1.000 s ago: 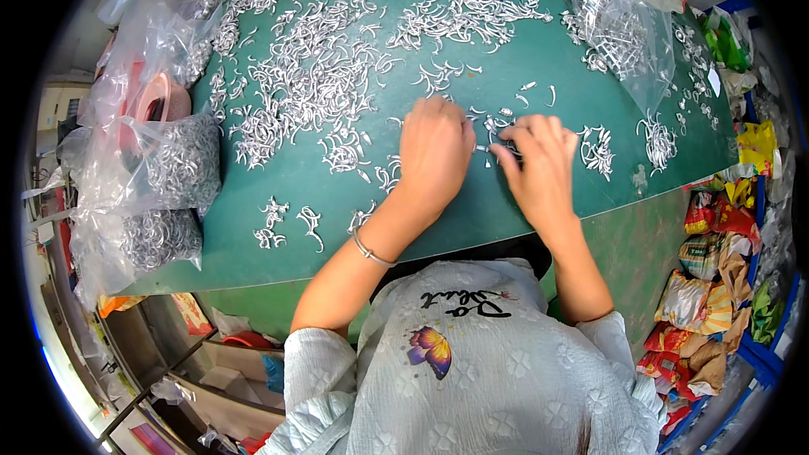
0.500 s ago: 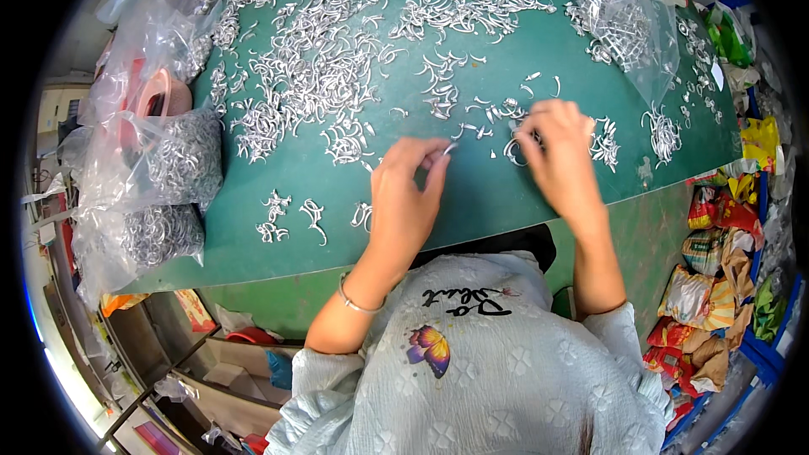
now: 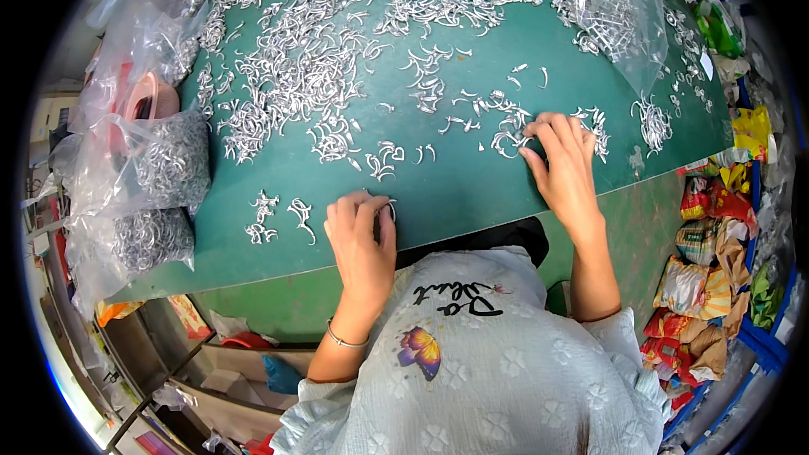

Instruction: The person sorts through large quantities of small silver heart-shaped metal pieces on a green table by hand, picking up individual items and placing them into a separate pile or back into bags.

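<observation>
Fingers [image 3: 343,212] of the left hand [image 3: 362,244] are curled down near the front edge of the tabletop [image 3: 472,202], thumb close to forefinger; a sliver of silver shows beside them, but I cannot tell whether they grip it. Half a second ago this hand was farther forward and to the right, pinching a small silver piece. Its move has uncovered a small cluster [image 3: 383,160] of curved silver pieces, with two slim pieces [image 3: 431,152] just to the right.

The right hand [image 3: 566,170] remains at nearly the same spot, thumb and forefinger spread beside the curved silver parts [image 3: 508,142]; whether they clamp one cannot be made out. Beyond the hands, the large spread [image 3: 295,76] of silver pieces looks unchanged.
</observation>
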`<state>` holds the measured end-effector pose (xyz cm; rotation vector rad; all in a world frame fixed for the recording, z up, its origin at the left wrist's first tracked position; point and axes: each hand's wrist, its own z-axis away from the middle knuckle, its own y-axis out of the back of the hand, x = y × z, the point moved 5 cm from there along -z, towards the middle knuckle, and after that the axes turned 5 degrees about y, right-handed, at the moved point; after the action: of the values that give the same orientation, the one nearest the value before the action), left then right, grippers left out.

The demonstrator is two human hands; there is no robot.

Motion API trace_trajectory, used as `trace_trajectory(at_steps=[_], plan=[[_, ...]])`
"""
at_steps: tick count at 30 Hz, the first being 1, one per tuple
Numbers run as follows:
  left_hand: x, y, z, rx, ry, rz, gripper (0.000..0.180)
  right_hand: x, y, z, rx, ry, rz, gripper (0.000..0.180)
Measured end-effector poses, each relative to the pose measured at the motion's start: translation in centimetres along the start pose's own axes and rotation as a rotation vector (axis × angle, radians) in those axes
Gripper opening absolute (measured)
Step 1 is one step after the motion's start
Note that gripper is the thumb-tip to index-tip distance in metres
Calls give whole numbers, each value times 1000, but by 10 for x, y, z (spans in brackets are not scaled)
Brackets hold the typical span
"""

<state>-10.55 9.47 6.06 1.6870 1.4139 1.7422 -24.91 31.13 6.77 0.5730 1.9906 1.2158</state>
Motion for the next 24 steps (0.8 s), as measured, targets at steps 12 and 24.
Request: trace_trajectory(at_steps=[12,24], plan=[[80,-75,-54,-123,-330,124,24,0,-1,-2,-38,54,-78,15],[78,-72,-79,-70,-269,140,6,39,19,-5,138,-44,-298,14]])
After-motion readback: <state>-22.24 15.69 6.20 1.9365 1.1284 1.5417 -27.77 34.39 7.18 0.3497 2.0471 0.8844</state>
